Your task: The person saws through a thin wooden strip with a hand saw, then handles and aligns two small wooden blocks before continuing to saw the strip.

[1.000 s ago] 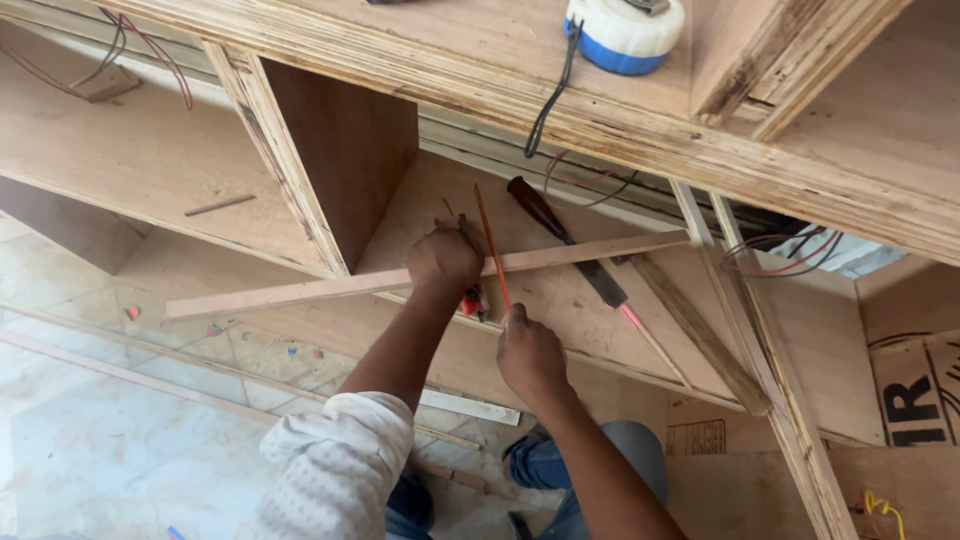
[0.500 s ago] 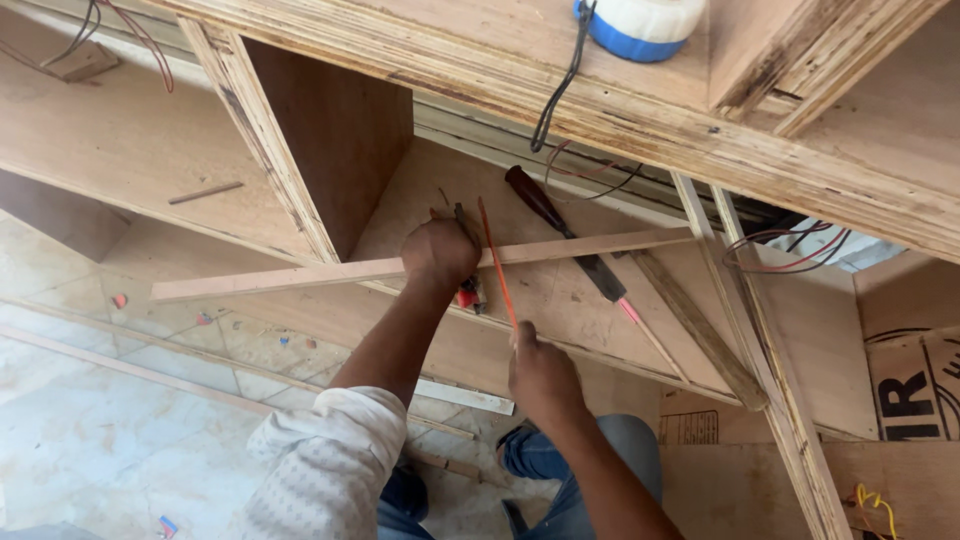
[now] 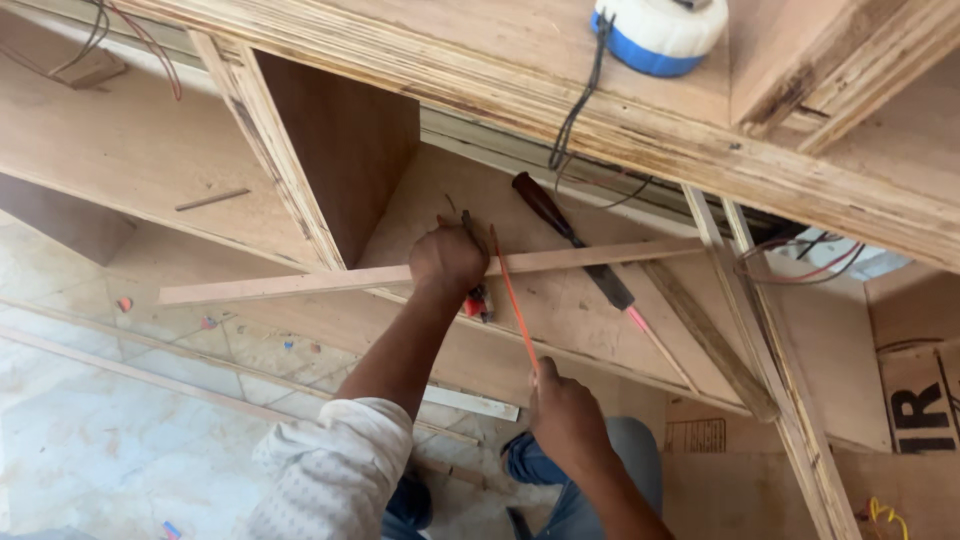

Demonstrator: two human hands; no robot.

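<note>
Left hand (image 3: 447, 258) fisted over the thin wood strip (image 3: 300, 284), pinning it across the plywood panel (image 3: 570, 310). Right hand (image 3: 565, 415) closed around the lower end of an orange saw blade (image 3: 512, 297), probably a hacksaw blade, touching the strip beside the left hand.

A pale marble floor (image 3: 110, 440) was seen at lower left, strewn with small coloured scraps. Plywood cabinet panels (image 3: 110, 150) filled the upper view (raw edges were left exposed), and cardboard (image 3: 915, 400) was propped at right under daylight.
</note>
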